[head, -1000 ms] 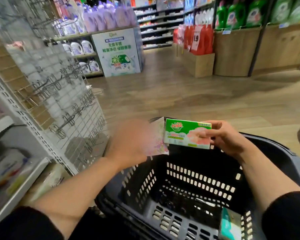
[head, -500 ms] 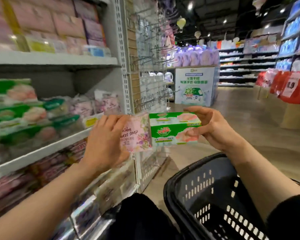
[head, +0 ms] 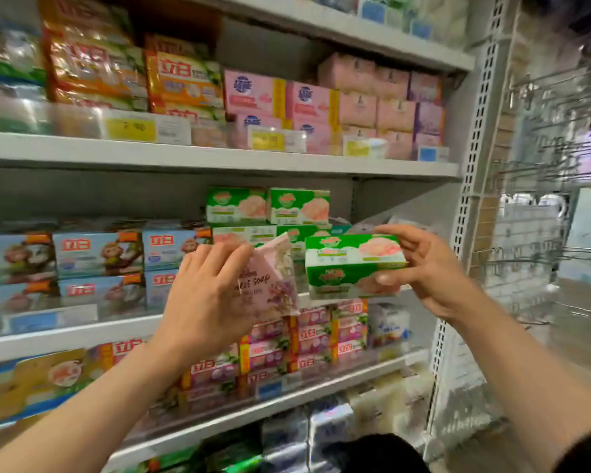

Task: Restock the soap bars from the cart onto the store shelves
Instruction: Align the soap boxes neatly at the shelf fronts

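My left hand point(head: 207, 295) grips a pink flowered soap packet point(head: 272, 281), held tilted in front of the middle shelf point(head: 65, 336). My right hand point(head: 423, 271) pinches a green and white soap box point(head: 348, 268) by its right end, thumb under and fingers over it. Both bars hover just before a stack of matching green soap boxes point(head: 270, 206) on that shelf. The cart is out of view.
Blue monkey-print soap boxes point(head: 99, 257) fill the middle shelf's left. Pink and orange soap packs point(head: 253, 93) line the upper shelf point(head: 219, 158). Red-labelled packs point(head: 321, 332) sit on the lower shelf. A perforated upright point(head: 471, 186) and wire hooks point(head: 543, 172) stand at the right.
My view swung from the basket and aisle to face the shelves. Both hands rose with their soap bars and came close to the green stack on the middle shelf.
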Demonstrator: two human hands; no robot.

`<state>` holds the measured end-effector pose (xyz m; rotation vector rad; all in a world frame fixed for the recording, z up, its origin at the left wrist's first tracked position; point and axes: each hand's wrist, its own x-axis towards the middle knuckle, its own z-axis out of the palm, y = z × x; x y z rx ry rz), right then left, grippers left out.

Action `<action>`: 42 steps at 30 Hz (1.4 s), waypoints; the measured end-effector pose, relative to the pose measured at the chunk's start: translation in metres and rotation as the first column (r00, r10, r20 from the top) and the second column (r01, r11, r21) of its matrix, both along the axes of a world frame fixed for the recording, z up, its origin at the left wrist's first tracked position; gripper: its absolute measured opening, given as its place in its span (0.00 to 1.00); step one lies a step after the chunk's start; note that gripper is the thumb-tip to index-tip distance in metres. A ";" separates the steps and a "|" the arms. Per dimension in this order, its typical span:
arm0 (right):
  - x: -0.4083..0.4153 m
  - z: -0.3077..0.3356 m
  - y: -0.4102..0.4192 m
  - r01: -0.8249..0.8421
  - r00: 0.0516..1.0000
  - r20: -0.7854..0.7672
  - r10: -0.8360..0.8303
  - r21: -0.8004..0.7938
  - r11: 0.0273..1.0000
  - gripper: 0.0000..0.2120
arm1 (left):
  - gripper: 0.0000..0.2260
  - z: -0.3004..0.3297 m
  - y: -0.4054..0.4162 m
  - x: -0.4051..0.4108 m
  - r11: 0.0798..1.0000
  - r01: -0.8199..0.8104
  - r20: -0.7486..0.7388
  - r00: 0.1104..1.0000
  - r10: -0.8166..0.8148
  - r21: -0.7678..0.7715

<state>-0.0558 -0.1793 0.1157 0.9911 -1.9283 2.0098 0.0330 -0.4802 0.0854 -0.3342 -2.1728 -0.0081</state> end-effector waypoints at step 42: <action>-0.076 0.006 -0.227 0.756 0.636 -0.223 -0.738 -0.010 0.655 0.19 | 0.43 -0.028 -0.117 -0.003 0.930 -0.368 0.019 0.930 0.368 0.000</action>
